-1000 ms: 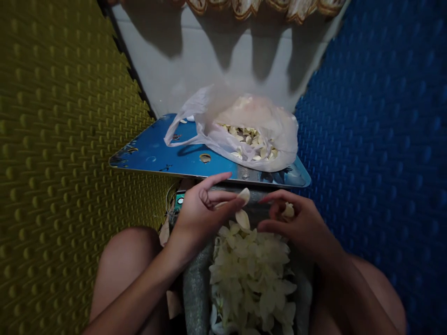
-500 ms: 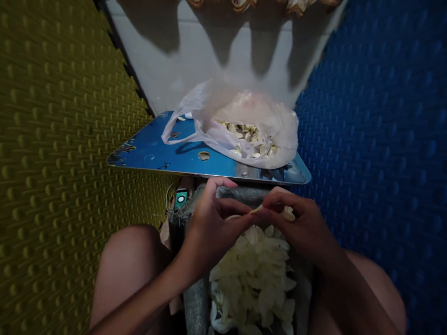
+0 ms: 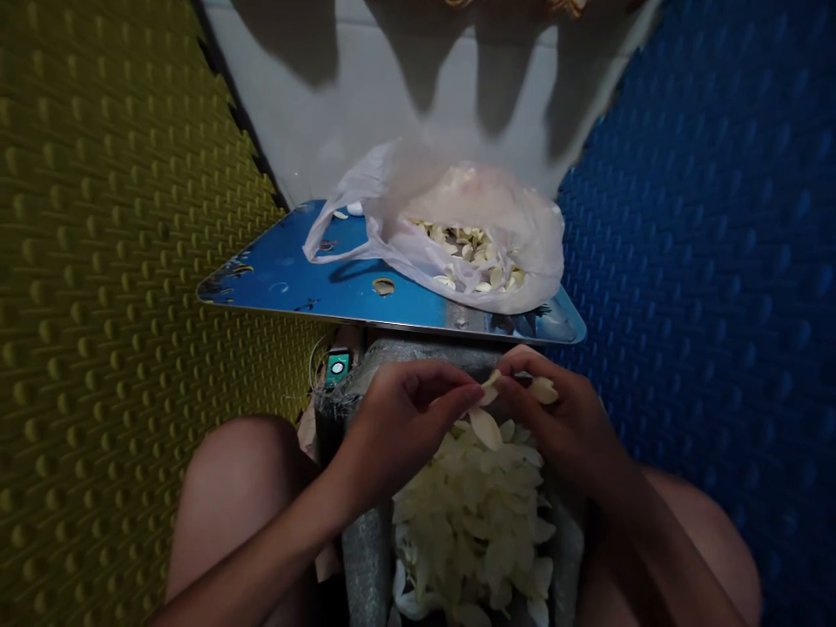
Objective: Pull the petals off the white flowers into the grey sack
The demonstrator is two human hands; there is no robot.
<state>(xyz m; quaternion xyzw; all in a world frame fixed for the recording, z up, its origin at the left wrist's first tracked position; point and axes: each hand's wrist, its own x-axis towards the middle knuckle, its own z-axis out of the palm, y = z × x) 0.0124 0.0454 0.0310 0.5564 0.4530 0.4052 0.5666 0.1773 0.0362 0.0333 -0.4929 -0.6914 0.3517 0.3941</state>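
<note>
My left hand [image 3: 405, 422] is closed in a pinch, its thumb and fingertips on a pale cream petal [image 3: 489, 389]. My right hand [image 3: 568, 418] pinches that petal's other side, so the fingertips of both hands nearly meet. Another petal [image 3: 485, 428] hangs just under the fingertips; what it is joined to is unclear. More cream petals [image 3: 543, 390] stick out between the fingers of my right hand. Below the hands lies a thick heap of overlapping whitish petals [image 3: 476, 514], on a grey wrapped surface [image 3: 367, 557] between the knees.
A blue board [image 3: 280, 270] ahead bears an open white plastic bag [image 3: 522, 235] with loose cream pieces inside. A small device with a lit green screen [image 3: 338, 367] sits left of the grey surface. Studded mats, yellow [image 3: 97, 261] and blue [image 3: 705, 261], flank both sides.
My left index finger, raised before, has come down into a pinch. A petal now hangs below the fingertips. The view has shifted slightly.
</note>
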